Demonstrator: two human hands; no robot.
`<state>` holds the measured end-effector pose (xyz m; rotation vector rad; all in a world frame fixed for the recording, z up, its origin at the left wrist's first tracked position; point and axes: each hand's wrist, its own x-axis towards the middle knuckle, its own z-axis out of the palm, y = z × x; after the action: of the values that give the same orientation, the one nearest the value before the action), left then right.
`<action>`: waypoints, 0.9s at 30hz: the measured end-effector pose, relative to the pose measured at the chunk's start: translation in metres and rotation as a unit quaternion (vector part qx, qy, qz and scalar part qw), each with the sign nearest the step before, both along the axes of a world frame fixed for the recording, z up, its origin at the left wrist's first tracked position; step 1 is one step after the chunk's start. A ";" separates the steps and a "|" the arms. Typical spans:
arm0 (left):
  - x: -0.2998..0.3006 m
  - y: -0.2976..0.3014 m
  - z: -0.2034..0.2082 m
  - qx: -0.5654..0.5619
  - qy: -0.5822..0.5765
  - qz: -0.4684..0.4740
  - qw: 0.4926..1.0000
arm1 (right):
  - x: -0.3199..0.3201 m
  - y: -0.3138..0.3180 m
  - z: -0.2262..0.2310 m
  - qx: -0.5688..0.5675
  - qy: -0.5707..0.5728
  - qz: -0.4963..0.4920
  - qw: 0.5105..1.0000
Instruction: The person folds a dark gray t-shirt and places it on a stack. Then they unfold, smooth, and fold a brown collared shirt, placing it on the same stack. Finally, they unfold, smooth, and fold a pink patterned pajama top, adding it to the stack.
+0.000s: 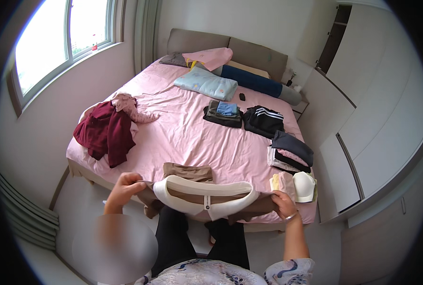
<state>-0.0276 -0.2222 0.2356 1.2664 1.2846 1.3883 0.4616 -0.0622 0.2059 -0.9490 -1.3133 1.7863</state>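
Note:
A brown top with a broad white collar is stretched between my hands at the near edge of the bed. My left hand is closed on its left shoulder. On the other side, my right hand pinches the right shoulder. The collar faces me, with a small label inside its neck. Brown cloth lies on the bed just past the collar; whether it belongs to the same top I cannot tell. Most of the top's body is hidden below the collar.
Pink sheets cover the bed. A maroon garment lies heaped at left. Folded dark clothes, a mixed pile and a white cap line the right side. Behind are a light-blue quilt and a blue bolster.

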 end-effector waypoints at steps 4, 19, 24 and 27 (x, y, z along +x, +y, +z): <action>0.004 -0.019 0.062 0.094 0.018 0.047 0.994 | -0.001 -0.020 0.071 0.052 0.043 -0.034 0.997; -0.033 0.335 0.031 0.102 0.474 0.285 0.827 | -0.103 0.320 0.069 0.465 -0.416 -0.142 0.768; -0.005 0.445 -0.110 0.101 0.391 0.153 0.902 | -0.141 0.402 -0.076 0.438 -0.459 -0.263 0.727; 0.029 0.424 -0.171 0.028 0.357 0.074 0.931 | -0.148 0.375 -0.160 0.464 -0.541 -0.161 0.683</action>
<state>0.0016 0.2022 0.0649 1.8391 1.8612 1.0919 0.3139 0.3132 0.0457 -1.4733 -2.1830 -0.0544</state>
